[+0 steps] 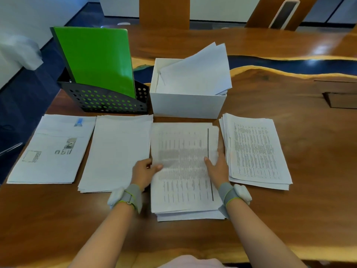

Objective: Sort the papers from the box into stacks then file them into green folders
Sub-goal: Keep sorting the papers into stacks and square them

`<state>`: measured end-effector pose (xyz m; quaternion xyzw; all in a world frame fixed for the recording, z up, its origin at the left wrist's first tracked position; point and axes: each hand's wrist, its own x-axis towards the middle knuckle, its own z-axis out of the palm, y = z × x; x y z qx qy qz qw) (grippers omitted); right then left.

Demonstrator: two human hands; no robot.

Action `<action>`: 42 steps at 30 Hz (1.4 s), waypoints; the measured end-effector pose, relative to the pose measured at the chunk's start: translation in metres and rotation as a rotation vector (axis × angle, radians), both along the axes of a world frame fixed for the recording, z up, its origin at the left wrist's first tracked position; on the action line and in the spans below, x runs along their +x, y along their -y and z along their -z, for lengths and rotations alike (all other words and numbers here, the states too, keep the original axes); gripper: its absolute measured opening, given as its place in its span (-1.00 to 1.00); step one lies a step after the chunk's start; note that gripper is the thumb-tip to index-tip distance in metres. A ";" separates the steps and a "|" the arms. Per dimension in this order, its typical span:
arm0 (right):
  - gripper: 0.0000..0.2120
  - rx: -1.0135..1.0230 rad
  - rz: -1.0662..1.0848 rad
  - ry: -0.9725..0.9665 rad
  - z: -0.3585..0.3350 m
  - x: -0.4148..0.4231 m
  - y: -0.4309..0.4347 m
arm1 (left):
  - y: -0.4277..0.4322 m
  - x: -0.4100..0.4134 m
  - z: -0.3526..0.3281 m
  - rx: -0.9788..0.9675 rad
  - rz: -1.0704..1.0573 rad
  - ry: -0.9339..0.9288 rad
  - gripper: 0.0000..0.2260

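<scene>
Head view: my left hand [144, 174] pinches the stack [183, 186] before the box [185, 105], right hand [217, 168] flat; uneven push could skew it.

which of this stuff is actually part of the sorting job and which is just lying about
Job: white box, loose papers in it, left stack, second stack, third stack (left hand grips it, right hand rests on it), right stack, green folders, mesh holder.
Lying about: wooden chair, table hatch, blurred white object.
</scene>
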<state>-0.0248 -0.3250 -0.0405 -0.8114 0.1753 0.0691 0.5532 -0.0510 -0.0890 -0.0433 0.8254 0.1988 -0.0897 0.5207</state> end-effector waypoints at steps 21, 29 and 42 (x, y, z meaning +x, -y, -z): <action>-0.91 0.505 0.245 -0.152 -0.013 0.008 0.021 | -0.019 0.010 -0.003 -0.275 -0.193 -0.040 -0.84; -0.82 0.416 0.218 -0.132 -0.015 0.012 0.020 | -0.031 0.012 -0.009 -0.157 -0.196 0.060 -0.84; -0.76 0.570 0.018 -0.198 -0.022 0.016 0.010 | -0.024 0.021 -0.018 -0.368 -0.079 -0.046 -0.65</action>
